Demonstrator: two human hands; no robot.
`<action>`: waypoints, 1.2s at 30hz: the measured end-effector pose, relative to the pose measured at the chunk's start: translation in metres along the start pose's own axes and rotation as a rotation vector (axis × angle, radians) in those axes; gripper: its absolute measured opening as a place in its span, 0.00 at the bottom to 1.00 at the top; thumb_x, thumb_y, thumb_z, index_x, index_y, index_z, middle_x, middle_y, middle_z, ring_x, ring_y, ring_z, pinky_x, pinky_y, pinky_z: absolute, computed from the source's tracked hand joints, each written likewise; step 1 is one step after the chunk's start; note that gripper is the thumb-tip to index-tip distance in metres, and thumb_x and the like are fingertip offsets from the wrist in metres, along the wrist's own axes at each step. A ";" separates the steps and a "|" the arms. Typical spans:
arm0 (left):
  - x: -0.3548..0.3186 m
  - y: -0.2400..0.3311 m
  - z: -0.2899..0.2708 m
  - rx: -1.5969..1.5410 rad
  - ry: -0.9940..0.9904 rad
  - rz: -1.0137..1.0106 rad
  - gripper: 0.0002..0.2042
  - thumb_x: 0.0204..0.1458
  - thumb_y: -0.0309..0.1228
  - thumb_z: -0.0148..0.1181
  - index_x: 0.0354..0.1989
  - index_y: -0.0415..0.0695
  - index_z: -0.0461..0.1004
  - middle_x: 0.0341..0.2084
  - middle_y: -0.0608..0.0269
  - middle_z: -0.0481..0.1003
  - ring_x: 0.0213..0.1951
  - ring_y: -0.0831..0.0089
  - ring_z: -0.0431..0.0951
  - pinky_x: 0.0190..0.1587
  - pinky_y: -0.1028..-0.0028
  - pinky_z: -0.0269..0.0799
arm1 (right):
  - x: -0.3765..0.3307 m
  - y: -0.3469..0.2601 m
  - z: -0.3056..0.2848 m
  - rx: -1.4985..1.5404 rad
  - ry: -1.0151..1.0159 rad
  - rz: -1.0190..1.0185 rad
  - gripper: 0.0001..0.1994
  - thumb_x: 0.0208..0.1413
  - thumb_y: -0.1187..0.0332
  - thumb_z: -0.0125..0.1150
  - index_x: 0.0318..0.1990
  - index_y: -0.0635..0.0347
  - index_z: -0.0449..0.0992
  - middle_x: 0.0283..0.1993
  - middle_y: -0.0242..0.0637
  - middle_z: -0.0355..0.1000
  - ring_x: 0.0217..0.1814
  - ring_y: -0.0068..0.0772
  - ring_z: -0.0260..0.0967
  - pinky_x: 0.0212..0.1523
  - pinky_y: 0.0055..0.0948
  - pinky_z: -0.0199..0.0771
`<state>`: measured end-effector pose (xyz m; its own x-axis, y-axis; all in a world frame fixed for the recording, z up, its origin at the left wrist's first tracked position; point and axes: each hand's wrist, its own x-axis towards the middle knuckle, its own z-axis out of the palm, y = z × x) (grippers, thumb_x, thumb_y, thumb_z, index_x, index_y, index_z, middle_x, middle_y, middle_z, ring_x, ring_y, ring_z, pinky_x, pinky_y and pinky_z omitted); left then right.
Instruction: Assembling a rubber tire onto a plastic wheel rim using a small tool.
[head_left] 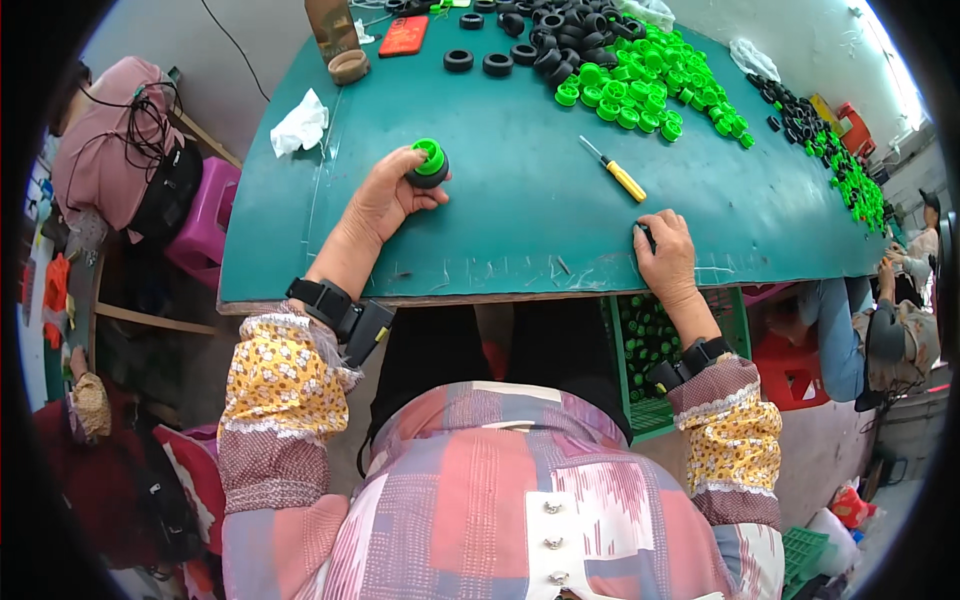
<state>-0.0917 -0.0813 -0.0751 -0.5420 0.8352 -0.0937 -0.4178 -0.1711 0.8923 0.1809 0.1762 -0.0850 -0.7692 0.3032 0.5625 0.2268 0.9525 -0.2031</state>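
Toy wheel [429, 165] upright, green hub up, in left hand [385, 195].

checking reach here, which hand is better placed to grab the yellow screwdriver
Right, probably. The right hand rests near the table edge just below the screwdriver, holding only a small dark piece. The left hand already grips a wheel and sits farther away.
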 end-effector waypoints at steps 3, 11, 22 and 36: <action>-0.001 -0.001 0.002 0.026 0.002 0.001 0.15 0.52 0.36 0.50 0.43 0.38 0.65 0.34 0.47 0.73 0.27 0.67 0.77 0.29 0.75 0.76 | -0.003 0.001 -0.001 0.009 0.015 0.010 0.06 0.43 0.74 0.58 0.30 0.64 0.71 0.30 0.41 0.65 0.34 0.43 0.62 0.35 0.36 0.65; -0.005 0.000 0.006 -0.069 -0.056 0.054 0.16 0.51 0.36 0.52 0.43 0.38 0.66 0.32 0.49 0.73 0.25 0.68 0.75 0.29 0.75 0.74 | -0.003 0.000 -0.004 0.025 0.006 0.006 0.05 0.42 0.75 0.57 0.30 0.64 0.71 0.29 0.40 0.65 0.33 0.43 0.62 0.35 0.35 0.65; 0.016 0.020 0.079 0.159 -0.170 0.004 0.20 0.48 0.36 0.57 0.47 0.37 0.66 0.35 0.55 0.73 0.29 0.68 0.75 0.35 0.75 0.73 | 0.060 -0.077 -0.029 0.656 -0.344 0.140 0.20 0.49 0.65 0.60 0.47 0.66 0.67 0.30 0.40 0.70 0.32 0.33 0.68 0.33 0.27 0.68; 0.025 0.005 0.105 0.048 -0.265 0.067 0.27 0.43 0.36 0.63 0.50 0.38 0.63 0.39 0.61 0.69 0.41 0.73 0.71 0.46 0.74 0.67 | 0.090 -0.082 -0.011 1.103 -0.411 0.293 0.24 0.49 0.61 0.62 0.49 0.68 0.66 0.28 0.32 0.70 0.30 0.19 0.65 0.34 0.19 0.67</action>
<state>-0.0304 -0.0065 -0.0268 -0.3554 0.9313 0.0796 -0.3492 -0.2113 0.9129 0.0994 0.1255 -0.0083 -0.9516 0.2806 0.1254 -0.0528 0.2527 -0.9661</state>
